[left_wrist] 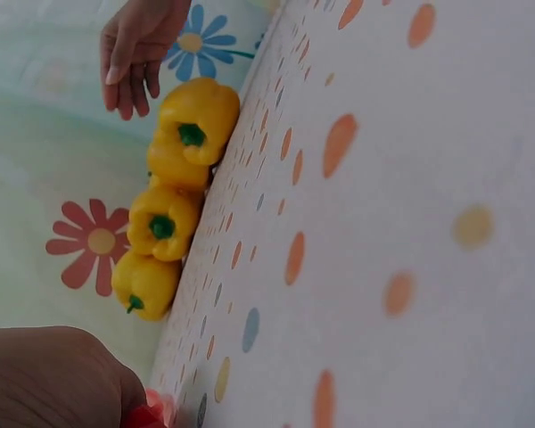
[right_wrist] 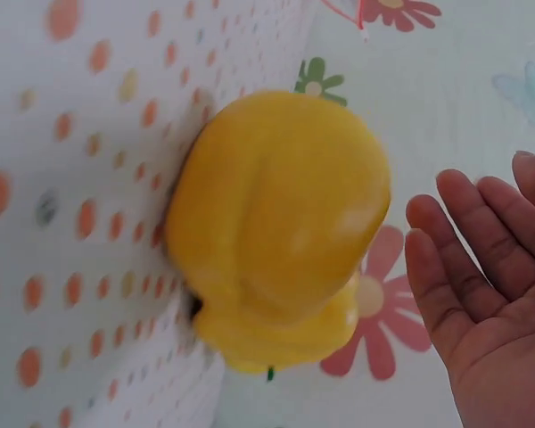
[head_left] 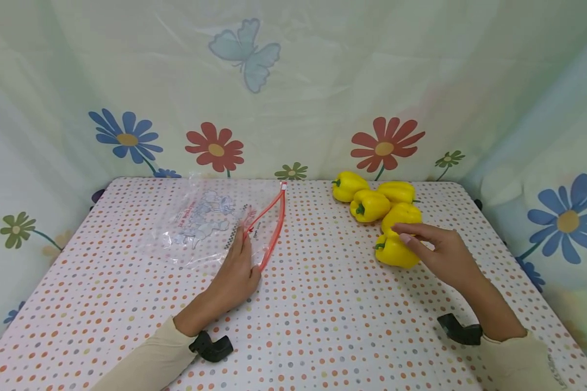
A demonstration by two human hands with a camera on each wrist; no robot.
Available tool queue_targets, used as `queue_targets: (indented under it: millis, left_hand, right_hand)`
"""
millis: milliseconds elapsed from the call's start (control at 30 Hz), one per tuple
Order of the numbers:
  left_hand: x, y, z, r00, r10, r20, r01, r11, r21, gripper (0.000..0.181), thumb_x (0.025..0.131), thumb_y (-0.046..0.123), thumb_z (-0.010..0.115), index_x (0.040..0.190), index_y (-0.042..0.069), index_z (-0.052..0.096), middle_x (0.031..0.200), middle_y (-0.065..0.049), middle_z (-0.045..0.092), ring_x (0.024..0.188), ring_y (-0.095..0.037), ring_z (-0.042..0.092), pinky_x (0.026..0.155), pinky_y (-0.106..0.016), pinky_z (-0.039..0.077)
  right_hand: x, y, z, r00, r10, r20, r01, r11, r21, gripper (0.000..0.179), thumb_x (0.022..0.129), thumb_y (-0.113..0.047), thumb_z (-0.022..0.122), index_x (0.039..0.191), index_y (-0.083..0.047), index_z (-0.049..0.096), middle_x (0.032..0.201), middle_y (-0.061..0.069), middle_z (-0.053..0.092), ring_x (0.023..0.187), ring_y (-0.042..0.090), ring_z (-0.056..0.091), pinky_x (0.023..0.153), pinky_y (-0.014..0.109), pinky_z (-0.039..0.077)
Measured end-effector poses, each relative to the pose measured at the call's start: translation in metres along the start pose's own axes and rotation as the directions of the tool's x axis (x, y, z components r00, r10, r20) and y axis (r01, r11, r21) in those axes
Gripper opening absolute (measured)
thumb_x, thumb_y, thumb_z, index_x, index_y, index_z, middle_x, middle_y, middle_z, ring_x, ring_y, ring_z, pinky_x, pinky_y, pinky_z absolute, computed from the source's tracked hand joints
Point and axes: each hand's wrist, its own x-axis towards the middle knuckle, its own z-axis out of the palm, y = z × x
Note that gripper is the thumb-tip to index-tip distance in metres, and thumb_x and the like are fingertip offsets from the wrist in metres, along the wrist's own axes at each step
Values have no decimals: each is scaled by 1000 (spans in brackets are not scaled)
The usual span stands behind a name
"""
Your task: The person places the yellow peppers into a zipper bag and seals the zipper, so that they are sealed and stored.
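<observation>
Head view: the nearest yellow pepper (head_left: 396,252) lies on its side on the dotted cloth (head_left: 318,326), its long axis running roughly left to right and its green stem (head_left: 379,246) pointing left. It sits just beyond the fingertips of the right hand (head_left: 445,258), which reaches in from the right with thumb and forefinger extended and slightly apart. The right wrist view shows that the palm faces the pepper, the fingers are loosely straight, and a gap lies between them and its skin.

Four other peppers (head_left: 369,206) crowd behind the nearest one. The far left one and the middle one also point their stems left, while the stem of the far right one points right; the way the remaining one faces is hard to tell under the hand.

Well to the left, a clear plastic bag (head_left: 200,222) lies flat, its red-edged mouth toward the peppers. Two red strips (head_left: 275,241) spread from a white slider (head_left: 283,186) at the far corner. The left hand (head_left: 237,277) rests on the bag at this edge, fingers straight and thumb beside the strip. Behind everything hangs a flowered curtain (head_left: 313,92).
</observation>
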Motion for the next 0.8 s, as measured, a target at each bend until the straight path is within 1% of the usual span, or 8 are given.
queue_targets:
  millis: [67,167,267,333,567,633,733,800]
  left_hand:
    - [0,0,0,1000,3,2,-3,1000,-1,75,93,8,51,149,-12,6,159,-21,-12,146,-28,-4,113,-47,18]
    - [0,1,0,1000,0,3,0,1000,-10,74,93,9,51,149,-12,7,159,-20,-12,146,-27,-5,113,-47,18]
    - [0,2,0,1000,-6,5,6,1000,-17,73,93,8,51,149,-12,8,160,-19,-12,146,-27,-5,113,-47,18]
    - [0,2,-1,1000,-12,5,12,1000,-17,73,93,8,50,149,-12,8,160,-19,-12,146,-27,-5,113,-47,18]
    - [-1,2,-2,1000,-13,16,13,1000,-11,73,94,8,50,149,-11,8,160,-19,-13,145,-27,-5,113,-48,17]
    - [-1,3,-2,1000,-10,18,10,1000,-8,73,94,8,51,149,-11,8,160,-19,-13,146,-26,-6,113,-47,16]
    - [-1,3,-2,1000,-7,14,7,1000,-4,73,93,7,51,149,-11,8,159,-20,-12,146,-26,-6,113,-47,16]
    - [-1,3,-2,1000,-6,13,6,1000,1,73,93,7,51,149,-12,8,159,-20,-12,146,-27,-6,113,-47,16]
  right_hand:
    - [-6,7,-3,999,26,-27,-26,1000,-13,31,99,-20,57,125,-6,66,120,14,66,114,29,57,82,4,36]
    - [-14,17,-7,995,76,-62,-77,997,-6,33,100,-23,56,127,-5,65,122,15,65,114,4,54,80,3,36]
    - [-20,27,-8,990,116,-86,-114,993,27,36,100,-22,56,128,-2,63,121,18,65,105,-17,45,80,3,37]
    - [-23,32,-9,985,151,-86,-146,988,58,38,100,-24,56,129,-1,61,121,18,65,103,-19,44,79,4,39]
    - [-28,47,-9,963,266,-30,-261,959,112,47,99,-33,56,133,0,58,126,8,64,109,-9,49,77,6,43]
    - [-28,49,-9,955,296,-6,-294,950,108,49,99,-36,55,133,-2,58,128,8,63,115,1,50,77,7,43]
    - [-27,51,-7,945,326,26,-327,941,88,51,98,-39,55,134,-3,57,130,10,61,123,21,50,77,7,42]
    - [-26,53,-4,944,328,37,-330,941,77,51,98,-39,56,135,-3,56,132,14,58,125,32,47,81,13,46]
